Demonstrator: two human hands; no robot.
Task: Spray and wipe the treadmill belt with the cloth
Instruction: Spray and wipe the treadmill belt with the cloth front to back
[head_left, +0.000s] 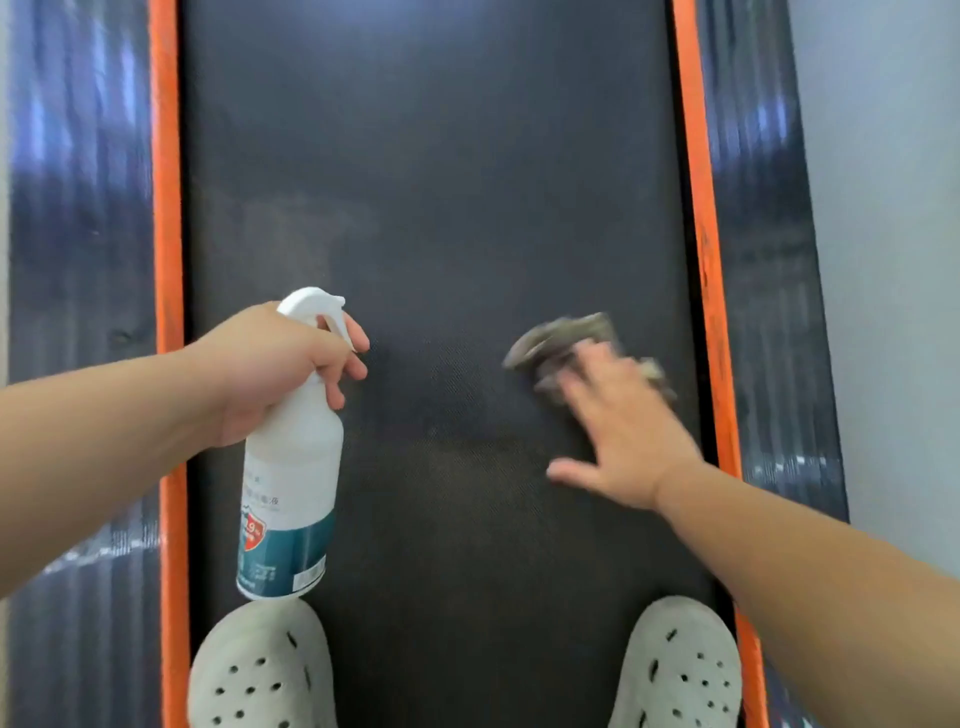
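Two orange strips run along the long sides of the dark treadmill belt, each with a ribbed dark side rail outside it, and from the hands toward twelve o'clock the belt lies bare and wide from strip to strip. At six o'clock two pale perforated clogs stand on the belt, one near each strip, with bare belt between them. The left hand comes in from nine o'clock with the forearm nearly level, its fingers curled tight around the neck of a white spray bottle with one finger on the trigger; the bottle hangs slightly tilted, nozzle toward twelve o'clock, its teal-labelled base just above the left clog (whether they touch cannot be told). The right hand reaches in from four o'clock, palm down, fingers spread and thumb out toward nine o'clock, pressing a grey cloth flat on the belt. The cloth, blurred, sticks out past the fingertips toward twelve o'clock, lying near the right orange strip at about three o'clock of the belt's middle. A faint lighter smear shows on the belt between the hands.
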